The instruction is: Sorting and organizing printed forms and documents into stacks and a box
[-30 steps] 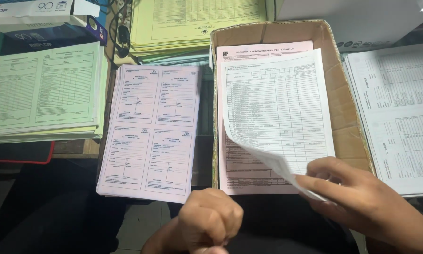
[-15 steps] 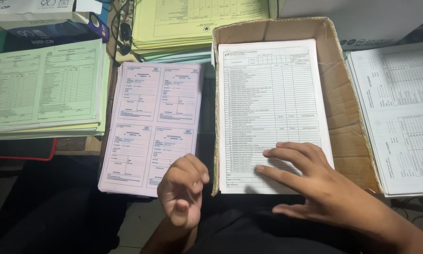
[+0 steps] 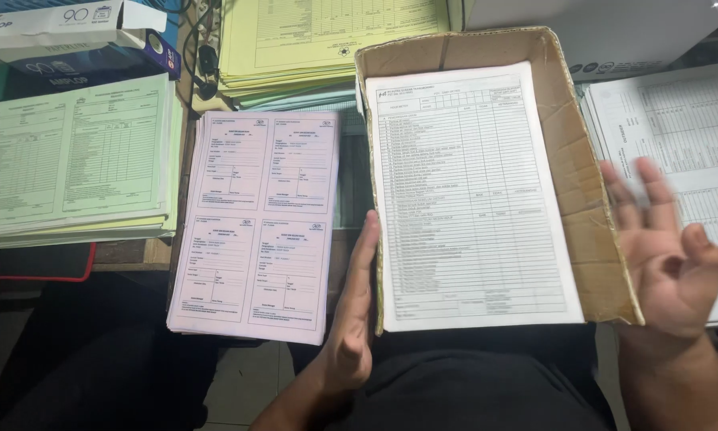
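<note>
A shallow cardboard box (image 3: 590, 239) in front of me holds a stack of white printed forms (image 3: 470, 199) lying flat. My left hand (image 3: 355, 311) is open, its flat palm against the box's left wall. To the right of the box, my right hand (image 3: 666, 255) is raised with fingers spread, slightly blurred, holding nothing. A stack of pink forms (image 3: 259, 223) lies just left of my left hand.
A green form stack (image 3: 75, 152) sits at the left, yellow forms (image 3: 319, 40) at the back, white table sheets (image 3: 686, 136) at the right. A paper box (image 3: 63, 32) lies top left. My dark-clothed lap is below.
The lifted white sheet was laid flat on the stack in the box. My right hand left the paper and moved to the box's right side; my left hand opened against its left wall.
</note>
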